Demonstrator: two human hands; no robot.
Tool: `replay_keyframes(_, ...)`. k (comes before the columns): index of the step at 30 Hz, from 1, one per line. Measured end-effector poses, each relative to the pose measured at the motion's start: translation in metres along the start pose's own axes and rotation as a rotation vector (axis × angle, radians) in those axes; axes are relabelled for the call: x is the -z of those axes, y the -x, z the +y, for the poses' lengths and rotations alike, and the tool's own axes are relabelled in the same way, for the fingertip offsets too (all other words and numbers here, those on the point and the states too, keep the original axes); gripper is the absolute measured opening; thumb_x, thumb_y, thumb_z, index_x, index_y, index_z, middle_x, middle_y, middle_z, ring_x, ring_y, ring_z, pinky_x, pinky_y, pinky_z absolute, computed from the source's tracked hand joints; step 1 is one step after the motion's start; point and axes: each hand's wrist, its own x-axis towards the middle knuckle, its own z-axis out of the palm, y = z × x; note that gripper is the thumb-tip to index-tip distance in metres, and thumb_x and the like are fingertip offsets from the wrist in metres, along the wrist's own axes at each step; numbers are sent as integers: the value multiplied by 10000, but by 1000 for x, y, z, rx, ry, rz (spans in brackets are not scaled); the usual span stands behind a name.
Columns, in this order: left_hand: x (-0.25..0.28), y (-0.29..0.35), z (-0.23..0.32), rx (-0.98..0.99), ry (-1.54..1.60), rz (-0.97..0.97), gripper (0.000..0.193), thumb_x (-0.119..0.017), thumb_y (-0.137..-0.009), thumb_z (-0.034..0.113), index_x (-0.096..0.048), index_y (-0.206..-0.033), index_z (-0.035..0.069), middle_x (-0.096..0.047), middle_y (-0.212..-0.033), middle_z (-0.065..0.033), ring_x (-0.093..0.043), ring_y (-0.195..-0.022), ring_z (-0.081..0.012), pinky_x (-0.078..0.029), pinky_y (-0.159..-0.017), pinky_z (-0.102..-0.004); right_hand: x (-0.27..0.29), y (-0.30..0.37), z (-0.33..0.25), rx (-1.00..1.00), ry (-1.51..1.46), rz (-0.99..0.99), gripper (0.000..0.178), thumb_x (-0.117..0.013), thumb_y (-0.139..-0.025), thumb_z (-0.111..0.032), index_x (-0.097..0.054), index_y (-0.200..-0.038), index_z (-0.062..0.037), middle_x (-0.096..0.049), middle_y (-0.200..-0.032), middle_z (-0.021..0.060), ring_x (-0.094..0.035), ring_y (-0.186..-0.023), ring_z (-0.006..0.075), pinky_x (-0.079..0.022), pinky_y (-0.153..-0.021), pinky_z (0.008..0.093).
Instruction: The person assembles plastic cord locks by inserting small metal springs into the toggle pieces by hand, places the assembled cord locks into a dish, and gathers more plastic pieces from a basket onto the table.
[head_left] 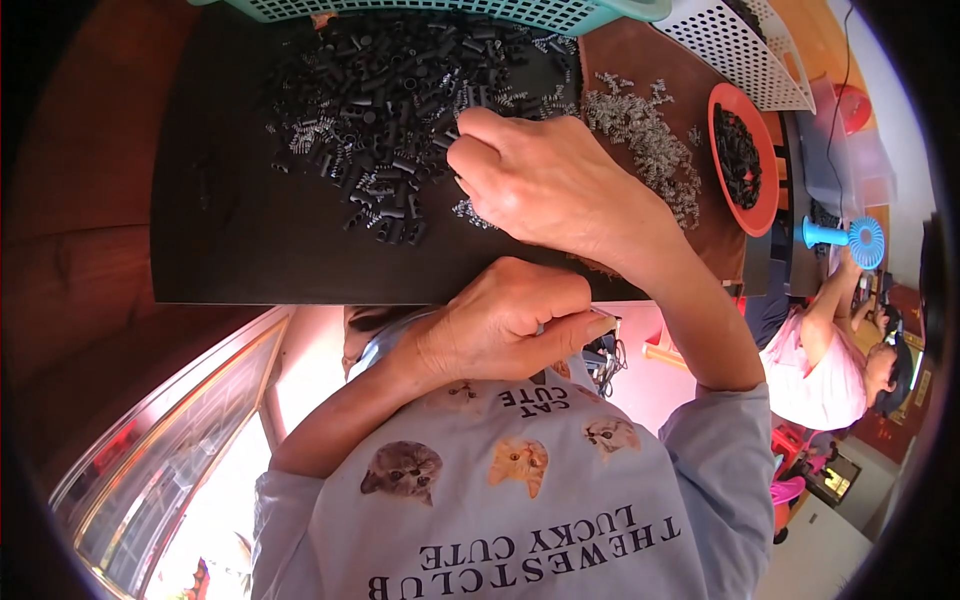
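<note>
Fingers (480,150) of my right hand (545,180) curl down at the right side of a loose pile of small black plastic tubes (370,105) mixed with metal springs (312,132); I cannot tell whether they grip a piece. My left hand (515,310), fingers folded, is at the dark table's (260,265) near edge, its contents also unclear. To the right, a separate spring heap (645,130) lies on brown cloth (718,258), beside a red-orange bowl (755,219) of black parts. Beyond the pile stands a teal plastic basket (300,8).

Dark printed capitals (525,558) (upside down from here) run across a pale grey shirt (590,485).
</note>
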Motion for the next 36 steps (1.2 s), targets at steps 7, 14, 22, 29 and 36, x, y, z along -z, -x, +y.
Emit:
replay_keyframes(7,2,2,-1,67,89,90,121,-647,-902,62,-597,-813,-3,-575,-654,-44,-493,-556,-110,-395,-522,-273,15,25,4,-142,-547,245,148,-690,-803,30,-586,-896,-17,-529,-803,46,-528,-566,135,-418,-477,278)
replay_keyframes(14,9,0,2,419,761,282,355,-402,-1064,294,-606,-1009,9,-605,-785,-47,-498,-612,-73,-397,-536,-218,32,58,-11,-338,-822,427,134,-659,-832,50,-632,-941,-22,-558,-823,40,-483,-581,85,-376,-502,229)
replay_keyframes(22,11,-6,-9,343,953,331,403,-363,-1067,342,-587,-1041,8,-637,-819,-100,-541,-613,-107,-427,-521,-242,12,58,-3,-337,-795,464,128,-625,-828,79,-620,-914,-16,-557,-794,53,-555,-630,126,-433,-541,255)
replay_keyframes(29,9,-6,-6,415,822,308,285,-441,-1052,259,-585,-1005,18,-630,-814,-70,-525,-611,-72,-432,-534,-217,20,61,8,-339,-646,364,138,-629,-816,64,-614,-920,-26,-563,-804,73,-586,-686,195,-467,-598,296)
replay_keyframes(36,4,-2,-2,266,338,142,132,-599,-971,122,-610,-902,10,-558,-709,6,-487,-614,-54,-401,-547,-223,13,67,23,-365,-510,321,157,-641,-828,2,-617,-977,-41,-587,-861,104,-602,-713,291,-485,-618,358)
